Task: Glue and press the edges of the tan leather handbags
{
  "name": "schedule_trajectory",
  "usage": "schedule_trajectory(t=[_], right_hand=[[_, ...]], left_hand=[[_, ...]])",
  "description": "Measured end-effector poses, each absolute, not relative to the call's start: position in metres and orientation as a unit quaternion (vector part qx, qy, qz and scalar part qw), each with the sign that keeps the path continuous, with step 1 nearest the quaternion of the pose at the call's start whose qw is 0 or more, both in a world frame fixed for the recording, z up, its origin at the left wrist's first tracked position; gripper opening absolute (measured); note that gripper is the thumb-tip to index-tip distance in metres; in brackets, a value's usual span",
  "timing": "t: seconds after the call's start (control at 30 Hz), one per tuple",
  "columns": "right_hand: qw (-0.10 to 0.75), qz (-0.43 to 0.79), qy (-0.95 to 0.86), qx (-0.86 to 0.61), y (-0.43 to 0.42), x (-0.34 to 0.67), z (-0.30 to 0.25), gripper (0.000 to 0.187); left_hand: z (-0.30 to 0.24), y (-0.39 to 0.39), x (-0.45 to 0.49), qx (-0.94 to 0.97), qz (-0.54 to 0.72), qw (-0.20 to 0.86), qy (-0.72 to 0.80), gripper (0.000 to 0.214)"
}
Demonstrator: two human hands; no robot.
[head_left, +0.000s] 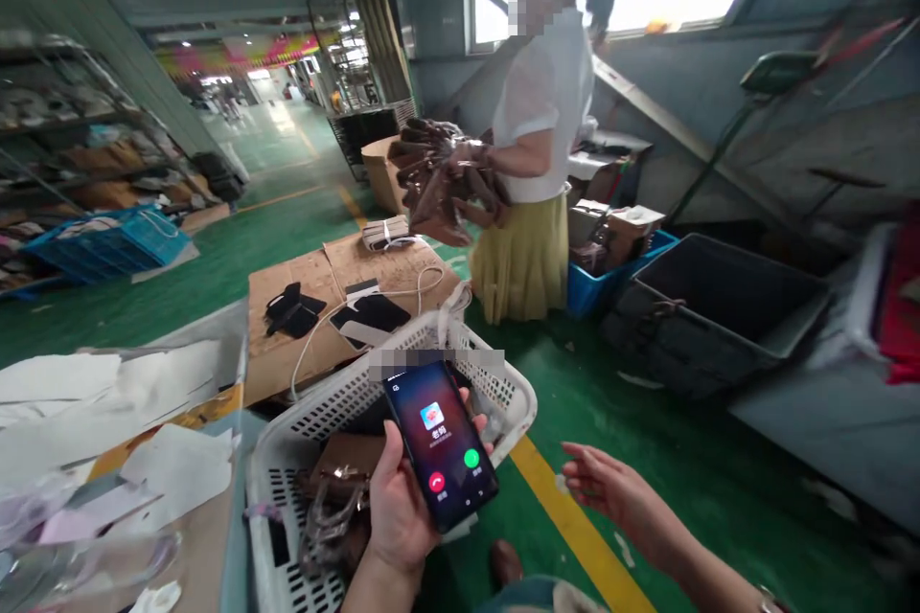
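Observation:
My left hand (406,503) is wrapped round a dark smartphone (449,460), screen up. An incoming call shows on it, with a red and a green round button. Behind and below the phone stands a white perforated plastic basket (265,460), holding a brown item (349,460) and clear plastic wrapping (327,522). To the right of the phone, apart from it, my right hand (604,488) hovers over the green floor with its fingers stretched out and nothing in them.
A person (536,134) stands ahead with a bundle of brown pieces (452,177). Flattened cardboard (263,316) carries black pieces (378,314) and a cord. At right are a dark bin (647,345) and a blue crate (586,287); white scraps (179,469) lie at left.

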State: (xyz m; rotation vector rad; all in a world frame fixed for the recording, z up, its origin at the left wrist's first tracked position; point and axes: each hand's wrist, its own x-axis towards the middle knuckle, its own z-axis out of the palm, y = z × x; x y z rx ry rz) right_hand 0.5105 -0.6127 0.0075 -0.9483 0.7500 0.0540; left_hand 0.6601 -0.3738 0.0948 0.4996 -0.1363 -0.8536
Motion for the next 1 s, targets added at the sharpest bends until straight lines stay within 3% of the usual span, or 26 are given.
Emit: schedule_trajectory(t=[0.2,0.3,0.43,0.5,0.6,0.83,1.0], right_hand=[[0.659,-0.073,0.528,-0.531,-0.665,0.425,-0.064,0.046],[0.55,-0.106,0.48,-0.675,-0.67,0.404,-0.064,0.047],[0.326,-0.173,0.2,-0.907,-0.659,0.433,0.004,0.052],[0.218,-0.219,0.066,-0.949,-0.652,0.466,0.051,0.06],[0.125,-0.259,-0.006,-0.958,-0.647,0.513,0.103,0.065],[0.028,-0.253,0.02,-0.967,-0.658,0.574,0.126,0.061],[0.055,-0.297,0.028,-0.953,-0.667,0.6,0.144,0.056]], left_hand=[[0.109,-0.417,0.659,0.208,-0.476,0.851,-0.074,0.071],[0.117,-0.44,0.661,0.17,-0.513,0.839,-0.058,0.073],[0.118,-0.472,0.673,0.162,-0.522,0.837,-0.035,0.07],[0.114,-0.488,0.682,0.168,-0.53,0.831,-0.033,0.069],[0.108,-0.509,0.699,0.172,-0.558,0.811,-0.02,0.073],[0.116,-0.545,0.742,0.149,-0.594,0.791,-0.006,0.071],[0.119,-0.559,0.775,0.147,-0.607,0.781,-0.02,0.071]])
